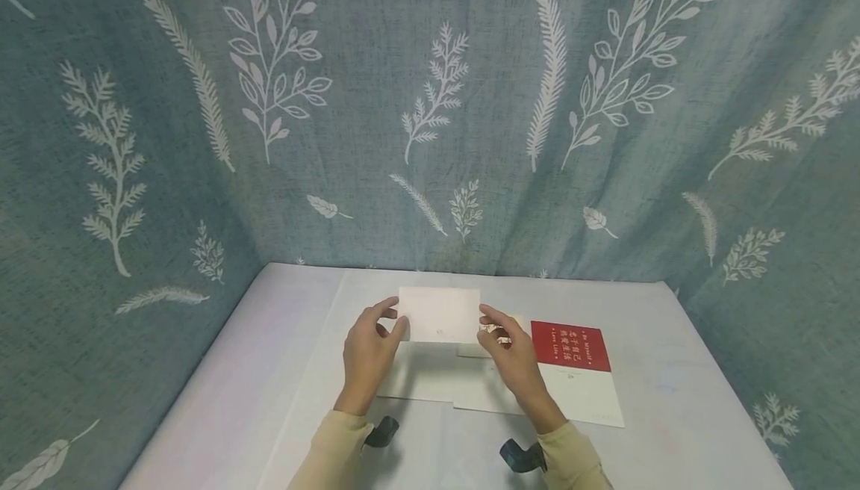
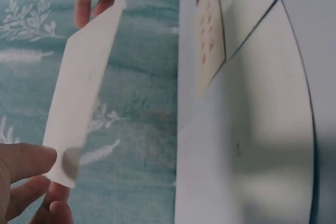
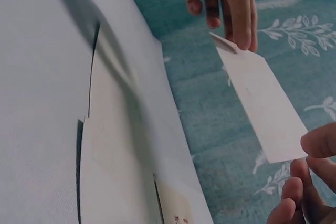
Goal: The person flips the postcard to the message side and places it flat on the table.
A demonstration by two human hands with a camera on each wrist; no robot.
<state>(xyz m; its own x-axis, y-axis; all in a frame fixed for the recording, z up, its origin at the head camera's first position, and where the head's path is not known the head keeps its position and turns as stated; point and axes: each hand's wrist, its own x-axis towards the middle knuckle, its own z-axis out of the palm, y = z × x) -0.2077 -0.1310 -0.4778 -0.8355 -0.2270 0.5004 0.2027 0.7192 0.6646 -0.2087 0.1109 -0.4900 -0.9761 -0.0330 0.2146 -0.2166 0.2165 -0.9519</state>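
A small blank-looking white card [image 1: 440, 314] is held up above the table, with tiny faint marks near its lower edge. My left hand [image 1: 368, 355] pinches its left end between thumb and fingers. At the other end, my right hand [image 1: 516, 359] pinches the right edge. In the left wrist view the card [image 2: 86, 82] stands tilted, apart from the papers. Below it lie overlapping cream sheets [image 1: 423, 385], and a small cream card with red characters [image 2: 206, 40] sits partly under my right hand in the head view.
To the right lies a cream sheet [image 1: 587, 400] with a red printed panel [image 1: 571, 346] bearing white lettering. The white table [image 1: 222, 408] ends at a blue-green leaf-patterned curtain [image 1: 376, 214]. Dark wrist-camera mounts [image 1: 520, 456] jut out below both hands.
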